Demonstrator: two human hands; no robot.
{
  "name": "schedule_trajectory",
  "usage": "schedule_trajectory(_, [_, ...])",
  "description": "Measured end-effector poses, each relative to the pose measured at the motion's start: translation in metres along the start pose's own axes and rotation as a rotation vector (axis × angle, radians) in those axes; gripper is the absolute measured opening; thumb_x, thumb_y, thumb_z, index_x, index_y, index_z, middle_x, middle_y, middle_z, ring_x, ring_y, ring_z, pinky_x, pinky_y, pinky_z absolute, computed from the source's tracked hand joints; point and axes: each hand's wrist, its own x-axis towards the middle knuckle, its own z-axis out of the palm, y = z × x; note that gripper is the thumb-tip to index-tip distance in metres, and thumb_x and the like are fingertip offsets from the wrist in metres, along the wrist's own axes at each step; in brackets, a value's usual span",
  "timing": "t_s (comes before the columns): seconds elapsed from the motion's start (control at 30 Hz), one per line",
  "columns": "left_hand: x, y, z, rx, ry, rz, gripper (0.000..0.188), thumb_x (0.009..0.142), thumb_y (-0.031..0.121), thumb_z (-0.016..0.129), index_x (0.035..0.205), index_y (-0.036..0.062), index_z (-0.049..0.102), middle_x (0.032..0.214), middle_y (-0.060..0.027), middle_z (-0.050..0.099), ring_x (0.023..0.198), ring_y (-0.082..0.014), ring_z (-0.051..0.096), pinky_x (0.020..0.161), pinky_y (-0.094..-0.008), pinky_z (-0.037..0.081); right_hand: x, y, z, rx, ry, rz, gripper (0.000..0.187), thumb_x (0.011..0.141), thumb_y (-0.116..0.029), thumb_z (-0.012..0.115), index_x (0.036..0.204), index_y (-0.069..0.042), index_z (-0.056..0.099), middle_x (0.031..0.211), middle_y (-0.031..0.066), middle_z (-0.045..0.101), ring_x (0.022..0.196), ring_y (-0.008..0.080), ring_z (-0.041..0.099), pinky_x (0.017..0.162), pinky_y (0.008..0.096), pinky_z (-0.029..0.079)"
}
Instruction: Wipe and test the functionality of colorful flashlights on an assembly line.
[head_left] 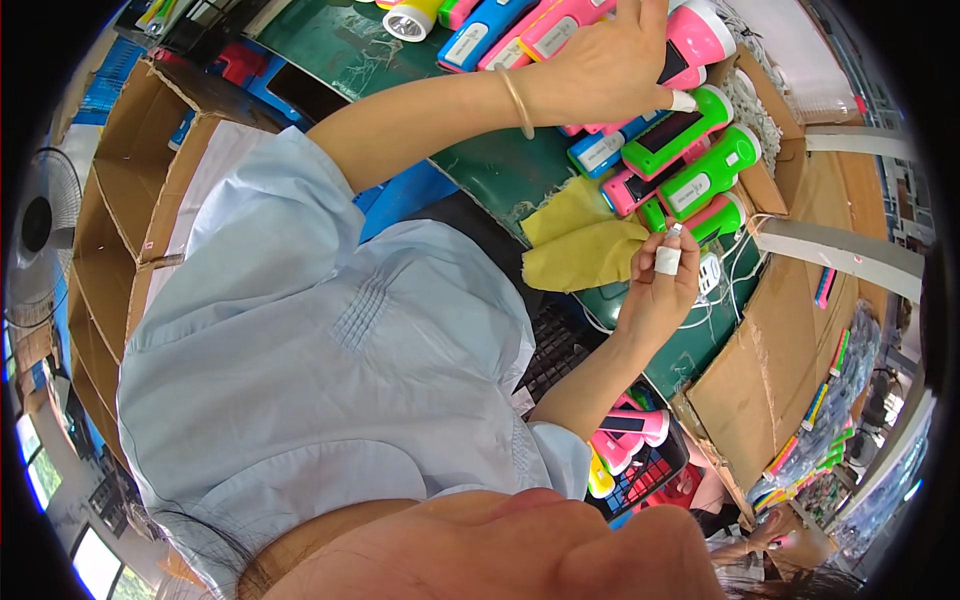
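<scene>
At the far side of the green table (480, 175), my left hand (590, 75), with a bangle on its wrist, reaches over the flashlights. Its thumb, with a white wrap on the tip, and its fingers lie around a pink flashlight (700, 35) with a dark panel; part of the grip is hidden. My right hand (660, 285) is closed on a small white USB plug (673, 232), metal tip outward. Just beyond it lie a green flashlight (705, 180) and another green flashlight (680, 130), among several pink and blue ones. A yellow cloth (585, 240) lies left of my right hand.
A white multi-port charger (709, 275) with loose white cables sits beside my right hand. Cardboard (760, 360) edges the table's right side. Below stands a black crate (650, 485) with flashlights. A cardboard shelf (110, 230) and a fan (40, 225) are at left.
</scene>
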Motion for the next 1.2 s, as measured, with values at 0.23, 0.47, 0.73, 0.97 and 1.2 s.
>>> schedule_trajectory(0.23, [-0.016, -0.03, 0.01, -1.369, -0.607, -0.46, 0.045, 0.088, 0.033, 0.053, 0.117, -0.0005, 0.047, 0.104, -0.0127, 0.058, 0.093, -0.0201, 0.059, 0.08, -0.0324, 0.049, 0.01, -0.01, 0.024, -0.259, 0.025, -0.203, 0.012, 0.078, -0.001, 0.064, 0.09, 0.003, 0.062, 0.082, 0.0057, 0.061, 0.07, 0.0104, 0.057, 0.063, 0.0202, 0.045])
schedule_trajectory(0.47, [-0.052, -0.013, 0.031, -1.04, -0.4, -0.459, 0.039, 0.085, 0.038, 0.058, 0.102, 0.0026, 0.051, 0.088, -0.0067, 0.056, 0.076, -0.0104, 0.055, 0.065, -0.0254, 0.047, 0.007, -0.027, 0.047, -1.045, -0.264, -0.79, 0.017, 0.067, 0.006, 0.061, 0.083, 0.0, 0.06, 0.075, 0.0117, 0.057, 0.068, 0.0283, 0.056, 0.062, 0.0325, 0.046])
schedule_trajectory(0.73, [-0.051, -0.007, 0.04, -1.463, -0.383, -0.439, 0.06, 0.089, 0.052, 0.04, 0.119, -0.0002, 0.044, 0.092, -0.0066, 0.056, 0.08, -0.0152, 0.056, 0.072, -0.027, 0.048, -0.024, -0.015, 0.029, -0.831, -0.495, -0.904, 0.038, 0.058, 0.002, 0.067, 0.094, -0.003, 0.058, 0.08, 0.0094, 0.053, 0.071, 0.0245, 0.052, 0.06, 0.0333, 0.044])
schedule_trajectory(0.97, [-0.057, -0.033, 0.071, -1.654, -0.429, -0.554, 0.051, 0.091, 0.048, 0.038, 0.116, 0.0039, 0.047, 0.097, -0.0118, 0.06, 0.085, -0.02, 0.061, 0.075, -0.0329, 0.052, -0.035, -0.01, 0.001, -0.8, -0.368, -0.929, 0.042, 0.054, -0.01, 0.07, 0.095, -0.008, 0.061, 0.076, 0.0055, 0.048, 0.072, 0.0227, 0.053, 0.057, 0.0312, 0.045])
schedule_trajectory(1.2, [-0.057, 0.014, 0.09, -1.341, -0.416, -0.133, 0.059, 0.087, 0.052, 0.043, 0.113, -0.001, 0.04, 0.092, -0.0102, 0.051, 0.089, -0.021, 0.051, 0.081, -0.0323, 0.042, -0.023, -0.005, 0.011, -0.458, 0.147, -0.254, 0.044, 0.06, -0.025, 0.072, 0.087, 0.004, 0.054, 0.081, 0.0199, 0.055, 0.077, 0.0352, 0.057, 0.067, 0.0393, 0.046])
